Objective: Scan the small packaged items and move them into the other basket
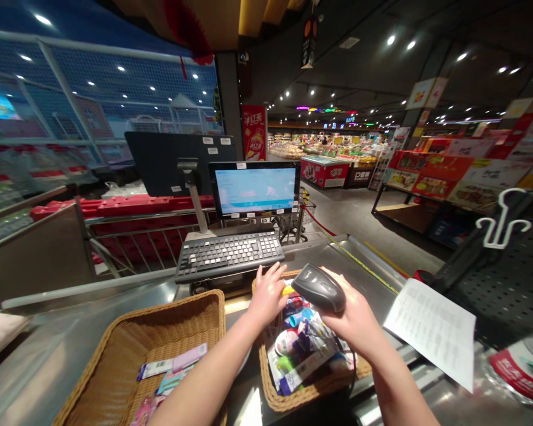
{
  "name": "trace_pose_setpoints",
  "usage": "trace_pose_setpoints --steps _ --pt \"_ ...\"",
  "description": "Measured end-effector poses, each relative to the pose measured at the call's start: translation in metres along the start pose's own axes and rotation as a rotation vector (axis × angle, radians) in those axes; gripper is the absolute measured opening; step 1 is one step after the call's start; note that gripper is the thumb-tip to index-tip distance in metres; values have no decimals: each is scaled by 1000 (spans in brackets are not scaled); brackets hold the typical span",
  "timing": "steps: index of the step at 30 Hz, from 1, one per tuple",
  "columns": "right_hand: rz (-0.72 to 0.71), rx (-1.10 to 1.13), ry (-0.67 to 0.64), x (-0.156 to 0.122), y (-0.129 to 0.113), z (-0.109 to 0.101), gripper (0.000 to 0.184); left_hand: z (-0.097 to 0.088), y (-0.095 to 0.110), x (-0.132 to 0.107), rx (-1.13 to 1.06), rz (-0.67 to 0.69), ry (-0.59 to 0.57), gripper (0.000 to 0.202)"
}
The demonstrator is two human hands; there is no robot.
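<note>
My right hand (357, 310) grips a black handheld barcode scanner (318, 287), its head tilted toward my left hand. My left hand (267, 296) is over the far left part of a wicker basket (288, 403), its fingers closed about a small yellow item (288, 290) just under the scanner's front. Most of that item is hidden, so its kind does not show. Packaged goods crowd this basket, among them a long white-and-blue packet (308, 368) and a green item (286, 362). Left of it, a larger wicker basket (115, 331) holds several small packages, partly behind my left forearm.
A keyboard (231, 253) stands beyond the baskets, below a lit monitor (256, 190). Printed paper sheets (433, 328) lie at right, near a wrapped container with a red label (522, 370). A white hook (503, 222) hangs on a black perforated panel. The scanner's cord runs down beside the basket.
</note>
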State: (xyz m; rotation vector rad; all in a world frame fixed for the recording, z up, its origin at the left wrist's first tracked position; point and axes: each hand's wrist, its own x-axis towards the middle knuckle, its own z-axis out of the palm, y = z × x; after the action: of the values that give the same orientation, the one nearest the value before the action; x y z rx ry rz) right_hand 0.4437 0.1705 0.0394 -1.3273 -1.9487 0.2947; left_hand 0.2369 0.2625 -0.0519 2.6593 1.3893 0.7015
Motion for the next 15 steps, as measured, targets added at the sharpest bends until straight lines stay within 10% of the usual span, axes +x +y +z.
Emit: trace_pose_setpoints --steps 15 --pt "-9 -4 16 -4 -6 4 52 -51 -11 -3 92 15 99 13"
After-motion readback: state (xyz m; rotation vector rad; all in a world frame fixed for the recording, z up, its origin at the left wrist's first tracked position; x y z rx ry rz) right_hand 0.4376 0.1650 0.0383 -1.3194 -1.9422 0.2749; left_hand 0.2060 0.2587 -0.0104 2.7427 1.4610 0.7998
